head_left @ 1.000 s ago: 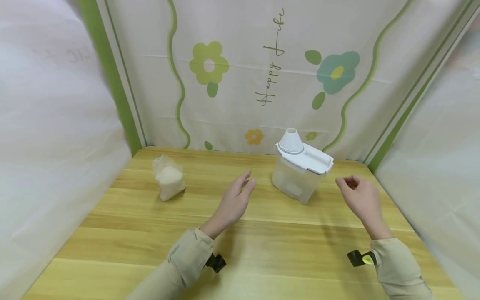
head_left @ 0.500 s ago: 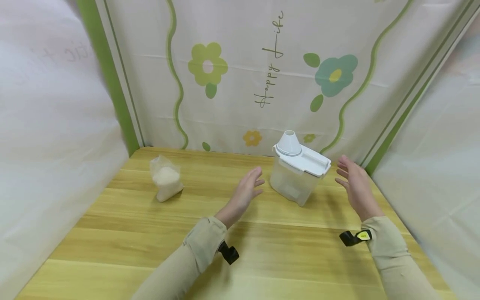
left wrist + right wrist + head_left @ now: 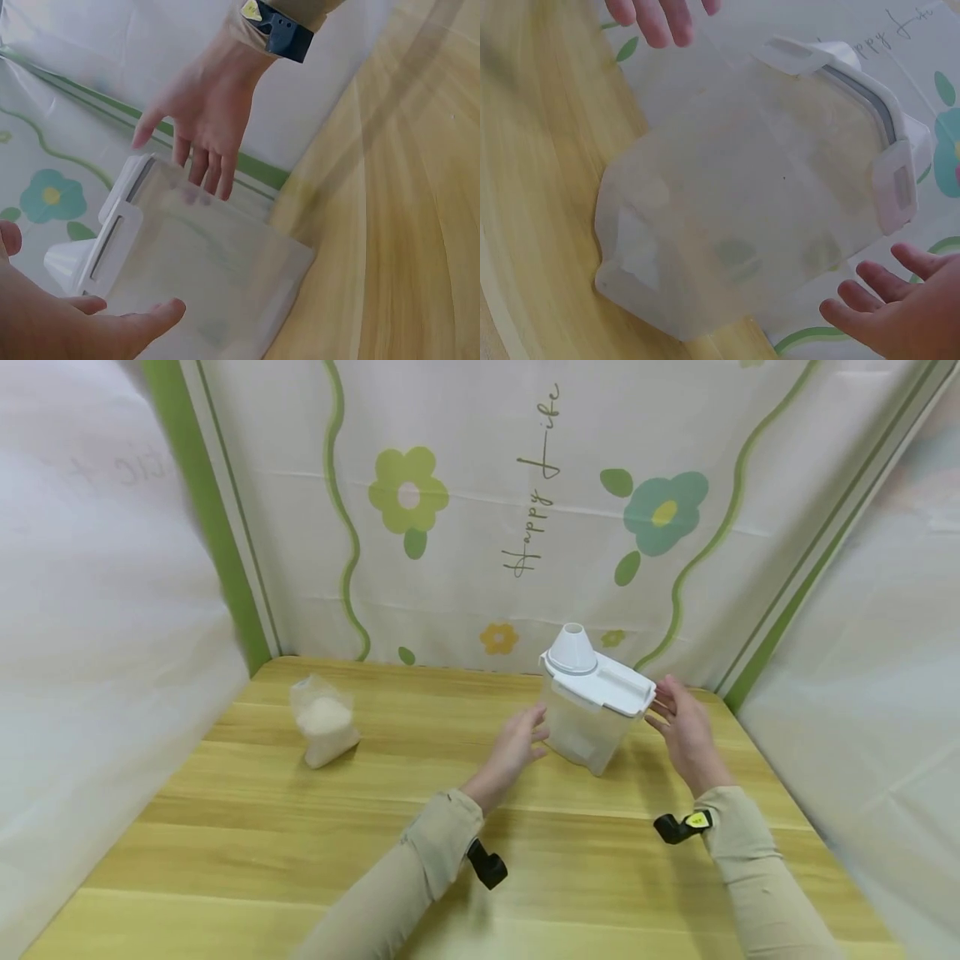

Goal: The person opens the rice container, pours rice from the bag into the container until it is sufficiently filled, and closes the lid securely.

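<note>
A translucent storage container [image 3: 581, 727] stands on the table, its white lid [image 3: 618, 683] fitted with clips and a cone-shaped spout [image 3: 573, 649]. My left hand [image 3: 512, 752] is at its left side, fingers spread and relaxed; whether the fingertips touch the wall I cannot tell. On the other side is my right hand [image 3: 688, 731], its fingers loosely bent beside the lid's right end. In the right wrist view, a small gap shows between the right hand [image 3: 900, 304] and the container [image 3: 727, 195]. Neither hand grips anything.
A clear plastic bag [image 3: 324, 722] of pale grains stands at the left of the wooden table [image 3: 247, 843]. Behind the table hangs a flower-printed curtain [image 3: 450, 568]. Pale fabric walls [image 3: 885, 693] flank both sides.
Both hands have moved in towards the container from either side. The right hand's fingers, bunched together a second ago, have spread. The container and the bag stay where they stood.
</note>
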`<state>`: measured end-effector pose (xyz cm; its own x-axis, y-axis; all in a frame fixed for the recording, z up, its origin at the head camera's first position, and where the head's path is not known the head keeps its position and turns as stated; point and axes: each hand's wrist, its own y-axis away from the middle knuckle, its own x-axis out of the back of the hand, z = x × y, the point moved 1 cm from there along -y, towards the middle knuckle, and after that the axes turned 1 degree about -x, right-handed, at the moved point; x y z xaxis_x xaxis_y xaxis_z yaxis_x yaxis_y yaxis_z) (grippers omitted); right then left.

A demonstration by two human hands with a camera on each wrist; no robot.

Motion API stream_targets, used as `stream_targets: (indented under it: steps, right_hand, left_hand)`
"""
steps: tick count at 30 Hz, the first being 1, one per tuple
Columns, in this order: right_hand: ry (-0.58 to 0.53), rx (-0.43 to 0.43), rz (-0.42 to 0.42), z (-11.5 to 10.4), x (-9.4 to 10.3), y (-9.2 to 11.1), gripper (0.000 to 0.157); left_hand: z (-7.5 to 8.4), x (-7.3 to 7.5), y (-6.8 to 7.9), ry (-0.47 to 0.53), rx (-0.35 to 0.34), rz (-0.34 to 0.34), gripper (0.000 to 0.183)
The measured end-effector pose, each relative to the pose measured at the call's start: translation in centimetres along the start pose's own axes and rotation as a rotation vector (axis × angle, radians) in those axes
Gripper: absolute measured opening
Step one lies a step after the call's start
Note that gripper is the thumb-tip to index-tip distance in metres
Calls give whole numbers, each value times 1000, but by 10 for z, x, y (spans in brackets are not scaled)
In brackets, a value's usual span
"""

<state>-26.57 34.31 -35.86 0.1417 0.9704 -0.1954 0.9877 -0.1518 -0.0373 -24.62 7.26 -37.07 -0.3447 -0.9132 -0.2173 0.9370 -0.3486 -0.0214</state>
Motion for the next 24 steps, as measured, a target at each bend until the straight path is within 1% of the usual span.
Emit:
stream_targets:
  steps: [2,4,7,10,15,19,24]
  right_hand:
    - [-19,9,5,1,-3,-1,31]
    - [-35,13,17,1,-4,-2,26]
    - [-40,10,30,0,-5,-2,21]
    - [-56,-2,29,-1,-3,-3,16]
    - [-61,-58,19,-4,-2,-2,14]
    - [-57,-109,1,-5,-2,0,14]
    - [-79,-149,-51,-8,-1,0,15]
  left_hand:
    - [-2,-3,0,-1,0,8,65]
    - [-3,-5,-1,14,-3,34,58]
    - [-4,-7,-3,63,-9,89,45]
    - [-4,-7,-6,129,16,133,40]
    - [-2,-7,-7,198,61,140,43]
    - [-1,-9,-8,223,60,148,43]
    - [2,-12,-12,277,72,145,37]
